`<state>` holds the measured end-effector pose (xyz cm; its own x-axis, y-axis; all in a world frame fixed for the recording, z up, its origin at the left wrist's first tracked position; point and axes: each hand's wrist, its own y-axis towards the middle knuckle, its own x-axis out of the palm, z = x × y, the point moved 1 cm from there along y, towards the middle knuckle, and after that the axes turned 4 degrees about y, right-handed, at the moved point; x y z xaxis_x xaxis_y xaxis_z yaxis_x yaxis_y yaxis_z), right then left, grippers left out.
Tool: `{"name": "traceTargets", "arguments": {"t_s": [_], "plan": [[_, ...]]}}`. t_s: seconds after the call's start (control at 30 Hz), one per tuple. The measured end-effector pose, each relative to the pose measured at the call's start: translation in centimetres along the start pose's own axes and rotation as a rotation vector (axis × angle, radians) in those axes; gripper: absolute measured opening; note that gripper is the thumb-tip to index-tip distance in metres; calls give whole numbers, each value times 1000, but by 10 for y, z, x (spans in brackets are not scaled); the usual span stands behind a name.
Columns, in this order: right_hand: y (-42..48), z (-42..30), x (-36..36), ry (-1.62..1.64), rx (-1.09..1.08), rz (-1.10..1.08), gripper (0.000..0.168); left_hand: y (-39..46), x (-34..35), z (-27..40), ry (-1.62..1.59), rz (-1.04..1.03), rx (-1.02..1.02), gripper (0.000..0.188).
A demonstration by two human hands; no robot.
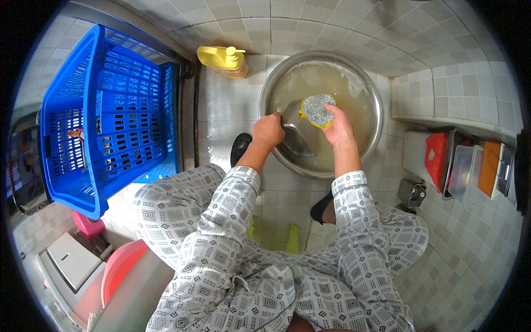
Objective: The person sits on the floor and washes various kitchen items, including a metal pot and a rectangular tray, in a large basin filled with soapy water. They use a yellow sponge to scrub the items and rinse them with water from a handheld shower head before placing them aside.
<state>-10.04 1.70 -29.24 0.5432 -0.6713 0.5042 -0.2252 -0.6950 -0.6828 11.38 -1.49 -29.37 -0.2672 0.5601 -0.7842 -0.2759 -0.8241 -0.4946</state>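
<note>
A wide stainless-steel basin of cloudy, greyish-brown water stands on the tiled floor before me. My right hand holds a round silver scouring sponge with yellow edging above the water, thumb on its face. Closed into a fist at the basin's left rim, my left hand grips a metal utensil. That utensil lies partly under the water, and its curved edge shows beside my knuckles. Its full shape and the part inside my fist are hidden.
A yellow pump-top jug stands left of the basin by the wall. A large blue plastic basket rises farther left. To the right are a red plastic bag, clear containers and a small dark device. A red tub is lower left.
</note>
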Motion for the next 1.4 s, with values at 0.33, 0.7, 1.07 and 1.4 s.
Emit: {"name": "traceTargets", "arguments": {"t_s": [0.33, 0.7, 1.07, 1.4], "plan": [[10, 4, -13, 64, 11, 40, 37, 3, 3, 0, 51, 6, 67, 36], [15, -2, -36, -4, -29, 81, 36, 33, -2, -6, 56, -58, 114, 27], [12, 24, -51, -222, 3, 46, 33, 31, -7, -17, 113, -81, 155, 35], [8, 35, -53, -256, 47, 81, 31, 21, -6, -13, 185, -8, 187, 25]]}}
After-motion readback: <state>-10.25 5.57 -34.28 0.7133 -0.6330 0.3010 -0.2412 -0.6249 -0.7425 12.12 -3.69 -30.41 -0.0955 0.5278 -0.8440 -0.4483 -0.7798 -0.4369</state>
